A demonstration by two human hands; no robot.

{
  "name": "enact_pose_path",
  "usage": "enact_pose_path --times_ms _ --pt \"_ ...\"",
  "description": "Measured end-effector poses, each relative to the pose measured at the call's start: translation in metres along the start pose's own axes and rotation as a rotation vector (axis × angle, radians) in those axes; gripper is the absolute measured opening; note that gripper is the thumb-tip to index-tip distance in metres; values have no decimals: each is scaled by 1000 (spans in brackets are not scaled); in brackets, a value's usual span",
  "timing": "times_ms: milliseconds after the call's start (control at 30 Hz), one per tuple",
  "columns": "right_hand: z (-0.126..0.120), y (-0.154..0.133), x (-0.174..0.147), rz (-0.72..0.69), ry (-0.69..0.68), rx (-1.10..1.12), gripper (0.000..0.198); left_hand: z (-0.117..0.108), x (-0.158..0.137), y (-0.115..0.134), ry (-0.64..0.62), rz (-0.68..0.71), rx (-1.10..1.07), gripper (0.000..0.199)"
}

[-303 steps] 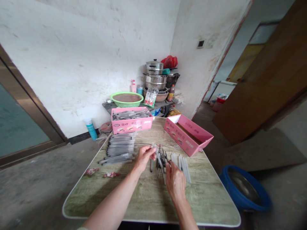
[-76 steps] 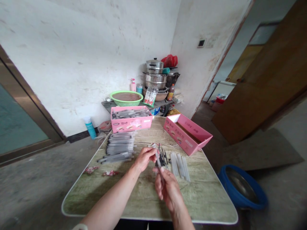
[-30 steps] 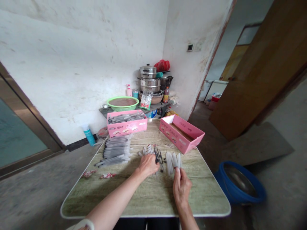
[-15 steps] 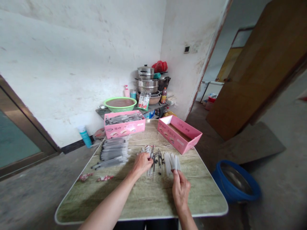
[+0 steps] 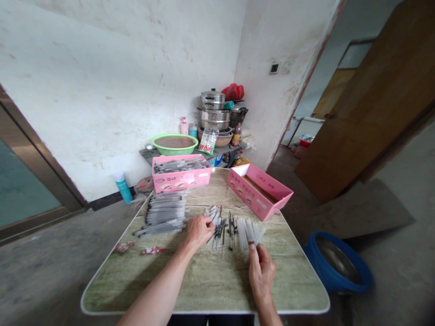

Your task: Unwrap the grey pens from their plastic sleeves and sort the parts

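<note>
My left hand point(image 5: 200, 232) is closed in a pinch at the left side of a small heap of black pen parts point(image 5: 222, 226); what its fingertips hold is too small to make out. White translucent pieces point(image 5: 211, 213) lie just beyond those fingers. On the right, my right hand point(image 5: 262, 267) grips the near end of a translucent pen barrel, thumb on top. Several more clear pen barrels point(image 5: 243, 231) lie side by side under and around its fingertips. Left of my left hand is a stacked row of pens with dark ends point(image 5: 166, 210).
A pink box point(image 5: 181, 180) full of pens stands at the table's back left. Another pink box point(image 5: 260, 199), its brown bottom showing, sits at the back right edge. Behind are a green basin point(image 5: 175, 149) and stacked steel pots point(image 5: 214, 115). A blue tub point(image 5: 340, 271) stands on the floor at right.
The view has shifted slightly, moving everything a little to the right in the picture. My left hand has drawn a little left from the black parts. My right hand stays at the clear barrels.
</note>
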State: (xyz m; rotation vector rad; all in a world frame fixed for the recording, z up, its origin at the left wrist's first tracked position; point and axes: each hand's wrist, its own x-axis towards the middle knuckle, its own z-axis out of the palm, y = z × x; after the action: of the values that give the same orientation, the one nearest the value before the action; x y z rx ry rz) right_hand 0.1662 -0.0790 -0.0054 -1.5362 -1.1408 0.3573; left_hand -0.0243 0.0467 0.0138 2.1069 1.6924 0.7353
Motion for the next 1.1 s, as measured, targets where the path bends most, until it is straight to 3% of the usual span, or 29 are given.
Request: enact_pose_path --times_ms 133,267,400,733,1100 --pt "2 0 3 132 15 211 32 -2 0 2 -12 99 -208 25" --pt "1 -8 16 362 54 650 31 0 -4 7 -263 195 -525 32" --pt "-6 -19 35 388 49 867 30 0 -11 15 -490 211 -646 39" --pt "2 -19 45 347 44 860 30 1 -15 18 -621 265 -699 33" --pt "7 -22 41 370 -48 852 29 0 -15 18 -634 266 -732 35"
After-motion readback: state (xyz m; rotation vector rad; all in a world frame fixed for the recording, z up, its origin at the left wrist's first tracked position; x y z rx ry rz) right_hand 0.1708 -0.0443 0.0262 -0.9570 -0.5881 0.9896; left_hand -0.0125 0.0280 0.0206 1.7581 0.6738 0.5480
